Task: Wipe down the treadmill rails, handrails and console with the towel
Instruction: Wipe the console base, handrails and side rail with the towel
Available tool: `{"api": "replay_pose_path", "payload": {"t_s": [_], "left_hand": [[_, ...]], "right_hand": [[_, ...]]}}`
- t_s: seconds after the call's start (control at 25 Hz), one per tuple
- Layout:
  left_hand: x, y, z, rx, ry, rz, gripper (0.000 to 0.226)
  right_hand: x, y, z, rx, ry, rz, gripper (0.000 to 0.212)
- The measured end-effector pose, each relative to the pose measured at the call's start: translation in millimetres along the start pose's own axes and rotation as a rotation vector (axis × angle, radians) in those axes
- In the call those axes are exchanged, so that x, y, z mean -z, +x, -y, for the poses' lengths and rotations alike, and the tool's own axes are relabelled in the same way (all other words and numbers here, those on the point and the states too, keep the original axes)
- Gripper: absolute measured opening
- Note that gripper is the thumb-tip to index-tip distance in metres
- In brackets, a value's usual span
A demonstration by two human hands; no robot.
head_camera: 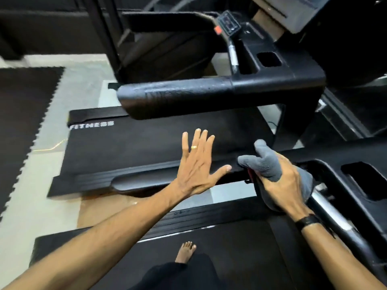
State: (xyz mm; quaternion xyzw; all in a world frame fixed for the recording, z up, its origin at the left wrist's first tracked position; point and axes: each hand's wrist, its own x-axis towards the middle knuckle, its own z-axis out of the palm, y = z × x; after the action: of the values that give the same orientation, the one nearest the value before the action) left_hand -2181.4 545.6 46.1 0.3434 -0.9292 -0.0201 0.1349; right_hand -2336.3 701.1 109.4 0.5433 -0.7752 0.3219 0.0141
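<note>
My right hand [287, 181] grips a bunched grey towel [265, 164] on the near treadmill's left handrail [146, 182], close to where it joins the console [343, 185]. A chrome grip bar [328, 208] runs just below that hand. My left hand [195, 166] hovers flat with fingers spread above the same black handrail, a gold ring on one finger. I stand on the near treadmill's belt [240, 248], with one bare foot [185, 252] showing.
A second treadmill stands beyond, with its thick black handrail [178, 97], console tray [270, 61] and a belt marked FITNESS [125, 143]. Black interlocking floor mats [25, 114] lie to the left on a pale floor.
</note>
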Motion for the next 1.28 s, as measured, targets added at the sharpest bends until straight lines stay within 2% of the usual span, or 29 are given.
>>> {"api": "replay_pose_path", "payload": {"t_s": [0.12,0.16,0.24,0.28,0.36,0.44,0.48,0.52,0.6,0.68,0.72,0.8,0.88,0.96,1.0,1.08,1.2,1.28], "left_hand": [[11.9,-39.4,45.0,0.229,-0.048,-0.085,0.09],[15.6,-53.0,62.1,0.33,-0.094,-0.123,0.089],[21.4,-74.9,98.1,0.553,-0.251,-0.204,0.089],[25.3,-82.2,114.1,0.662,-0.355,-0.247,0.09],[32.0,-94.5,144.6,0.853,-0.543,-0.312,0.091],[35.8,-106.3,171.7,0.979,-0.671,-0.32,0.088],[37.3,-111.6,181.2,1.011,-0.727,-0.3,0.087],[37.0,-117.9,189.2,1.035,-0.784,-0.28,0.084],[32.4,-130.4,204.8,1.076,-0.885,-0.257,0.069],[23.2,-140.5,221.7,1.1,-0.955,-0.2,0.053],[18.8,-142.9,228.0,1.098,-0.997,-0.162,0.053],[12.2,-142.5,238.6,1.081,-1.074,-0.085,0.07],[6.2,-135.9,246.5,1.061,-1.115,-0.039,0.081],[-1.9,-129.8,251.4,1.043,-1.199,-0.04,0.084],[-5.8,-127.9,252.6,1.042,-1.243,-0.044,0.089],[-12.4,-129.1,249.8,1.043,-1.315,-0.038,0.093],[-18.5,-138.0,244.2,1.066,-1.373,-0.031,0.088],[-24.1,-141.7,245.4,1.078,-1.377,-0.032,0.088]], "right_hand": [[-32.4,10.8,20.6,-0.076,0.253,0.067,0.048],[-42.2,13.8,30.7,-0.068,0.268,0.088,0.04],[-60.6,26.4,53.8,0.046,0.122,0.095,0.021],[-68.5,33.0,68.6,0.118,0.013,0.115,0.019],[-90.9,41.9,98.2,0.195,-0.096,0.312,0.033],[-122.5,38.8,125.0,0.165,-0.121,0.672,0.06],[-140.6,32.9,132.2,0.162,-0.191,0.814,0.081],[-157.9,28.9,136.9,0.188,-0.293,0.877,0.1],[-190.5,45.9,143.7,0.116,-0.37,0.903,0.111],[-225.5,79.4,161.7,-0.064,-0.35,1.069,0.106],[-242.6,93.9,175.0,-0.148,-0.343,1.178,0.101],[-273.1,106.3,195.3,-0.188,-0.356,1.289,0.085],[-272.8,92.5,198.4,-0.066,-0.371,1.206,0.074],[-238.2,60.0,195.0,0.121,-0.291,0.955,0.062],[-222.4,51.8,194.8,0.154,-0.227,0.886,0.058],[-224.3,63.5,182.3,0.087,-0.242,0.948,0.06],[-280.5,103.4,187.7,-0.172,-0.426,1.247,0.064],[-312.4,105.9,209.2,-0.191,-0.467,1.28,0.063]]}}
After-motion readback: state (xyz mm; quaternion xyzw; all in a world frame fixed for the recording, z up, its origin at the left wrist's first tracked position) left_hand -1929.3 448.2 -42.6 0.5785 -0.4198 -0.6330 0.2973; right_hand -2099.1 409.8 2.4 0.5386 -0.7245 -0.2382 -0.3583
